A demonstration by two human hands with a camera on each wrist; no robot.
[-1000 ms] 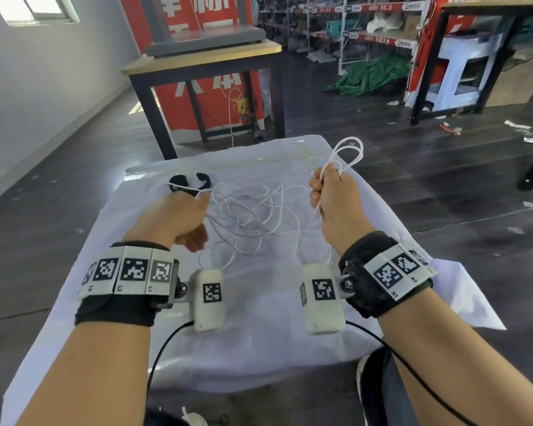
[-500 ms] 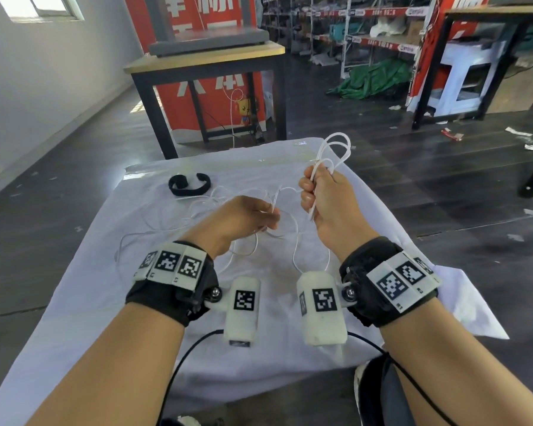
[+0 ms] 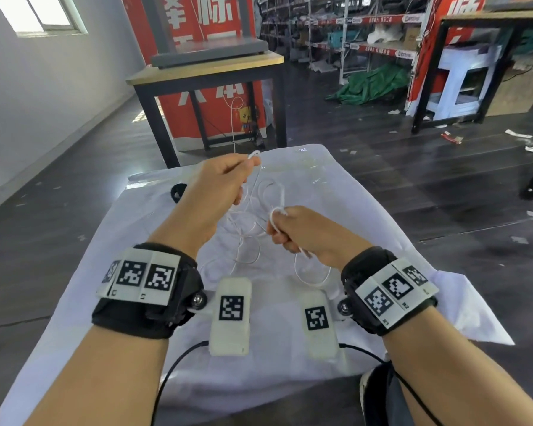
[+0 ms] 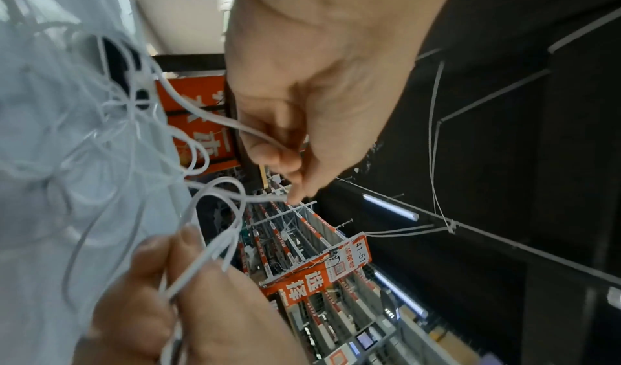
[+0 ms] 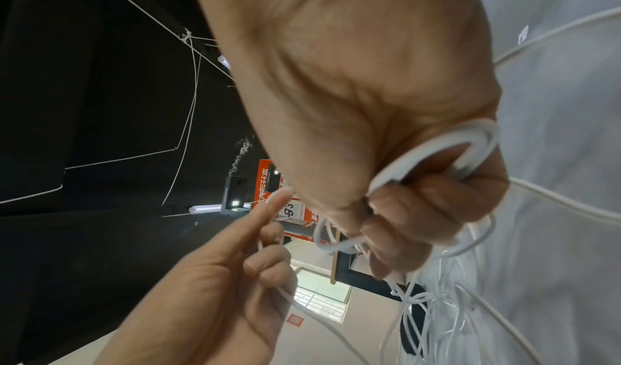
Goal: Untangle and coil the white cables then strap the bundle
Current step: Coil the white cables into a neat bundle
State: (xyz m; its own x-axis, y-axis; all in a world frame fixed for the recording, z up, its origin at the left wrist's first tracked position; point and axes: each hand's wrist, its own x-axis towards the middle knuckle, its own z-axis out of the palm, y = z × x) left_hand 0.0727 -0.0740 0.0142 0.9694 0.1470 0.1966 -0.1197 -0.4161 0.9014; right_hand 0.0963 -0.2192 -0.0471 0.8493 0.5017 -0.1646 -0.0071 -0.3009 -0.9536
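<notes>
Thin white cables (image 3: 249, 229) hang in a loose tangle between my two hands above a white cloth (image 3: 366, 210). My left hand (image 3: 228, 176) is raised at the far side and pinches a strand (image 4: 235, 126) near its end between thumb and fingers. My right hand (image 3: 292, 229) sits lower and nearer, its fingers curled round a small coil (image 5: 447, 153) of several loops. Loose loops (image 3: 311, 272) droop from the coil onto the cloth. A black strap (image 3: 176, 192) lies on the cloth at the far left, partly hidden behind my left forearm.
The cloth covers a small low table whose edges fall away on all sides. A wooden table with black legs (image 3: 209, 75) stands just beyond it. Dark floor with scattered litter (image 3: 449, 138) lies to the right, and shelving (image 3: 366, 32) stands far back.
My left hand has risen and moved away from me, pulling a strand up. My right hand with the coil has dropped lower and come nearer.
</notes>
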